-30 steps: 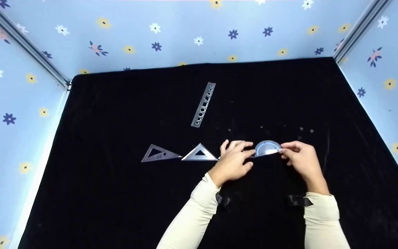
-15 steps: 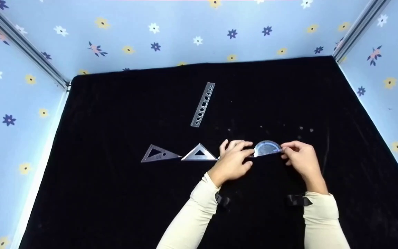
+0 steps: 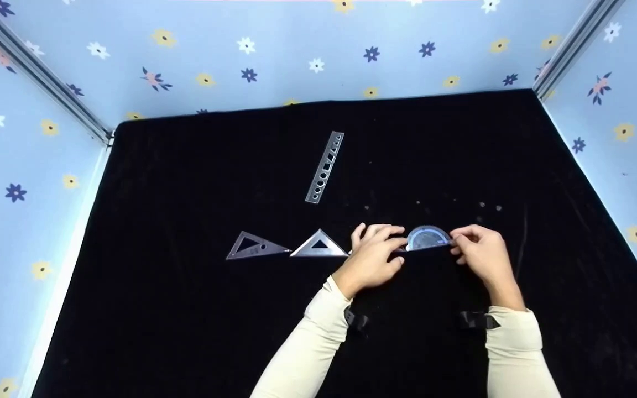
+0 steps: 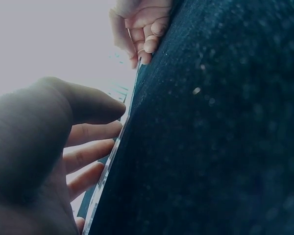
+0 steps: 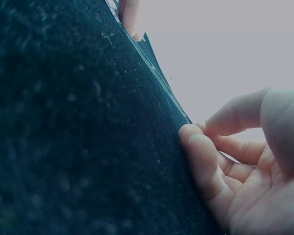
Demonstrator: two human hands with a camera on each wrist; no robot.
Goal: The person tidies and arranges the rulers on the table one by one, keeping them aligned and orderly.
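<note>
In the head view, a clear half-round protractor (image 3: 428, 238) with a bluish scale lies right of centre. My right hand (image 3: 481, 251) pinches its right corner between thumb and fingertips. My left hand (image 3: 372, 257) lies palm down with spread fingers, its fingertips near the protractor's left corner. Those fingers press on a clear flat piece (image 4: 102, 183), whose edge shows in the left wrist view; the hand hides most of it. Left of this hand, a clear set square (image 3: 319, 244) lies tip to tip with a longer, narrower set square (image 3: 252, 247). All form a row.
A clear ruler (image 3: 325, 167) with a line of cut-out shapes lies slanted farther back. Black cloth (image 3: 197, 320) covers the table. Blue flowered panels (image 3: 296, 50) stand behind and at both sides, with metal posts at the corners.
The glare on the protractor has faded and its curved edge sits slightly lower, as if it tilted a little. Both hands have stayed almost in place.
</note>
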